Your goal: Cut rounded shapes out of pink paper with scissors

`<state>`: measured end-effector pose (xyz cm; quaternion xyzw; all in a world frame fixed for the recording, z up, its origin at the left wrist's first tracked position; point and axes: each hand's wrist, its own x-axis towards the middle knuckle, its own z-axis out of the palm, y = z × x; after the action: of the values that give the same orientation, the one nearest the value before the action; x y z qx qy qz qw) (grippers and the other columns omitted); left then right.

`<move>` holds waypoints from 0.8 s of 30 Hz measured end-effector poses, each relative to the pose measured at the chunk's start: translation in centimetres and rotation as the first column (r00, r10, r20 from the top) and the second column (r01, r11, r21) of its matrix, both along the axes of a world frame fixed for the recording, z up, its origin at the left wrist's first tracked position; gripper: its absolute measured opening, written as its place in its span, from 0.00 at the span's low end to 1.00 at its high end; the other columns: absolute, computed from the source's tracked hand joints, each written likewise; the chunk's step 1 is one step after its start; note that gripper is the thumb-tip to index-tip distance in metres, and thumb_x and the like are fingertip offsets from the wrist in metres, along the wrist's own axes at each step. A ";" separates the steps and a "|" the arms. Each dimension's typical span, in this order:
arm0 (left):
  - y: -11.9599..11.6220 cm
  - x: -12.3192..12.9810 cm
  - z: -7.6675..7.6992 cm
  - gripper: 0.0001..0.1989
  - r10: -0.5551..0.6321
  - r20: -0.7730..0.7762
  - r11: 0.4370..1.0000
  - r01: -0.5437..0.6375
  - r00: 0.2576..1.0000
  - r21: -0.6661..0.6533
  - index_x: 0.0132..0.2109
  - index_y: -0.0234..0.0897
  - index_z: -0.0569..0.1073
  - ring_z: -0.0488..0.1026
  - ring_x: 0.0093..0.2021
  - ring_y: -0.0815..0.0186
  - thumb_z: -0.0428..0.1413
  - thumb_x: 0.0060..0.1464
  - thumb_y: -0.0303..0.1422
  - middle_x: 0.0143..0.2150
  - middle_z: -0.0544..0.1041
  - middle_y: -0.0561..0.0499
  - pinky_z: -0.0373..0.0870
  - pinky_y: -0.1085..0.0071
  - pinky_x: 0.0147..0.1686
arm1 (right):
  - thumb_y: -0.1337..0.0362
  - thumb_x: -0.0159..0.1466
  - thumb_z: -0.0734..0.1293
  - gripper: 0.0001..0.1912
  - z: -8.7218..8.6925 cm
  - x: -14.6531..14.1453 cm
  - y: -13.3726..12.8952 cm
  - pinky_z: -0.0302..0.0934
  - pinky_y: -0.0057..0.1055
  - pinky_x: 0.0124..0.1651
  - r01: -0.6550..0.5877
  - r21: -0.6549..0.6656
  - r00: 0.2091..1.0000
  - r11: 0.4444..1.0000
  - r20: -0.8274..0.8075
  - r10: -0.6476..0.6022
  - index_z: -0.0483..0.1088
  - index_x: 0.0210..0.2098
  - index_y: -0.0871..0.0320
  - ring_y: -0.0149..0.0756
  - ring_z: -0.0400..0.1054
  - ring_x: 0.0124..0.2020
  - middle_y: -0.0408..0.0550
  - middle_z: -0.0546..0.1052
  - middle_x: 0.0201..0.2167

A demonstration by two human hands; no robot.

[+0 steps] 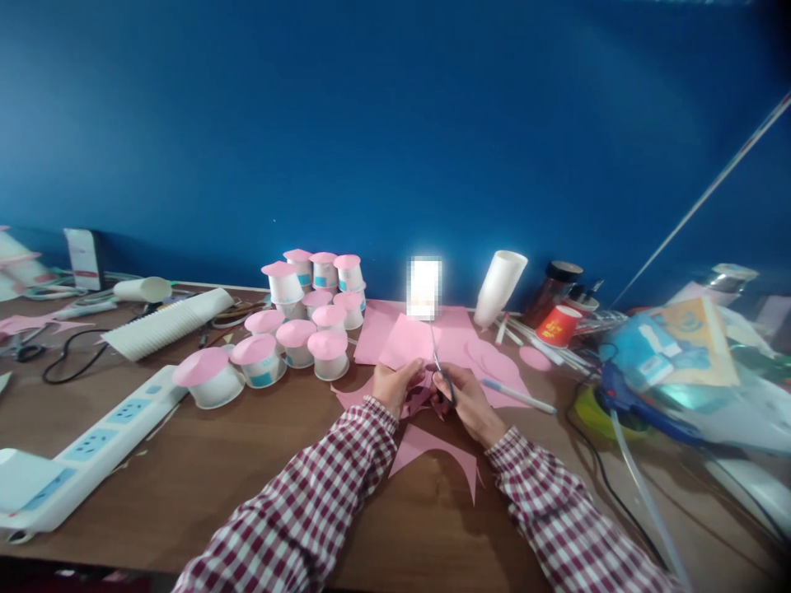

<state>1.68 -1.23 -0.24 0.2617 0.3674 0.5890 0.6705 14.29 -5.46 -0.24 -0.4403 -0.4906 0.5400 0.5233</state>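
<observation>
My right hand (pixel 468 398) grips a pair of scissors (pixel 446 389) by the dark handles, blades pointing away from me. In my left hand (pixel 395 385) a pink sheet of paper (pixel 404 342) is pinched, its far part raised beside the blades. More pink paper (pixel 371 333) lies flat behind the hands, with round pink discs (pixel 494 362) at the right. Under and between my hands are pink offcuts, and a curved paper scrap (pixel 440 458) lies nearer to me. Whether the blades touch the sheet I cannot tell.
Several paper cups with pink tops (pixel 297 342) stand at the left, some stacked. A power strip (pixel 99 445) and a stack of white cups (pixel 170 323) lie further left. Right are a marker (pixel 522 397), a red cup (pixel 559 326), a tilted white cup stack (pixel 502 284) and a blue glue gun (pixel 643 408).
</observation>
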 end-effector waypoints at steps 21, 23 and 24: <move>-0.2 -0.1 -0.3 0.17 -0.075 -0.023 0.996 0.076 0.997 0.041 0.33 0.27 0.76 0.74 0.25 0.68 0.69 0.33 0.31 0.26 0.77 0.46 0.72 0.73 0.26 | 0.48 0.55 0.71 0.22 0.4 0.5 0.3 0.53 0.23 0.20 0.049 0.096 0.990 0.994 0.128 -0.061 0.73 0.39 0.60 0.26 0.58 0.19 0.40 0.68 0.21; -0.2 -0.2 -0.2 0.17 -0.079 -0.023 0.996 0.079 0.997 0.031 0.33 0.27 0.76 0.74 0.24 0.68 0.69 0.33 0.31 0.26 0.77 0.46 0.72 0.73 0.26 | 0.48 0.55 0.71 0.23 0.5 0.5 0.2 0.53 0.23 0.20 0.053 0.091 0.989 0.994 0.136 -0.065 0.73 0.39 0.61 0.27 0.58 0.20 0.40 0.67 0.21; -0.2 -0.2 -0.2 0.18 -0.077 -0.025 0.997 0.078 0.997 0.027 0.33 0.28 0.76 0.74 0.24 0.68 0.69 0.33 0.31 0.26 0.77 0.46 0.72 0.73 0.26 | 0.48 0.55 0.70 0.23 0.5 0.5 0.2 0.52 0.23 0.20 0.053 0.085 0.988 0.995 0.138 -0.064 0.73 0.39 0.61 0.27 0.58 0.20 0.40 0.67 0.21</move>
<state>1.53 -1.45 -0.44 0.2920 0.3568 0.5644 0.6847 14.79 -5.30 0.28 -0.4701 -0.5346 0.4716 0.5204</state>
